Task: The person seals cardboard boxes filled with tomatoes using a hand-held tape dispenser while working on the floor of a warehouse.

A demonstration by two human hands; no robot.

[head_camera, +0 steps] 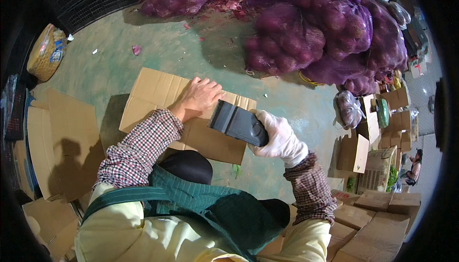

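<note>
In front of my knees is a brown cardboard carton (215, 143), with creases and a seam running across its face. My bare left hand (200, 95) lies on its far side, fingers bent over the edge. A white knitted glove covers my right hand (274, 135), which grips a black hand-held tape dispenser (238, 123). The dispenser is over the right half of the carton, its narrow end towards my left hand. Whether it touches the cardboard I cannot tell.
Purple mesh sacks of red onions (287, 40) are piled ahead on the green floor (161, 47). A black plastic crate (95, 0) and a wicker basket (46, 54) stand at far left. Cardboard (71, 143) leans at left; cartons (376, 226) stack at right. A person (414, 167) is far right.
</note>
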